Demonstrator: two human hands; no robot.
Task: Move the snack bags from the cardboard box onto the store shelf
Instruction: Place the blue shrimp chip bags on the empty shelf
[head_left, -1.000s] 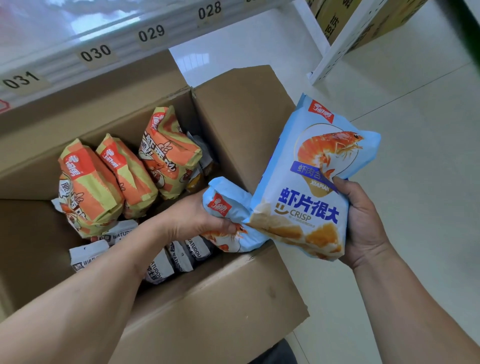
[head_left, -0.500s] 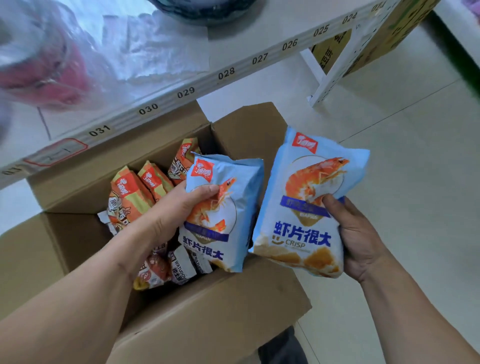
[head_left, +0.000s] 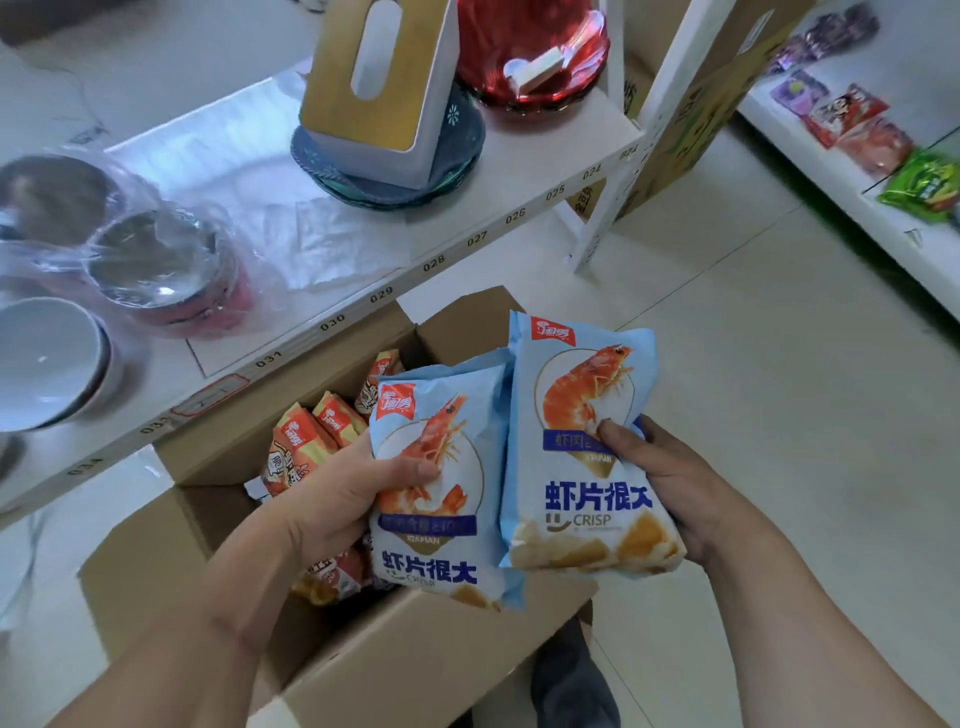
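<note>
The left hand (head_left: 343, 493) grips one blue snack bag (head_left: 436, 499) above the cardboard box (head_left: 415, 670); the right hand (head_left: 670, 493) grips a second blue bag (head_left: 582, 467).

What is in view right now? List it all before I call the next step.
blue shrimp-crisp bags: two, light blue, one in each hand above the box
orange snack bags: several, orange, inside the box
cardboard box: one, brown, open on the floor
shelf: one, white, numbered edge, behind the box
bowls: several, some plastic-wrapped, left on shelf
far snack packs: several, mixed colours, right-hand shelf
hands: left hand and right hand, each gripping a blue bag
</note>
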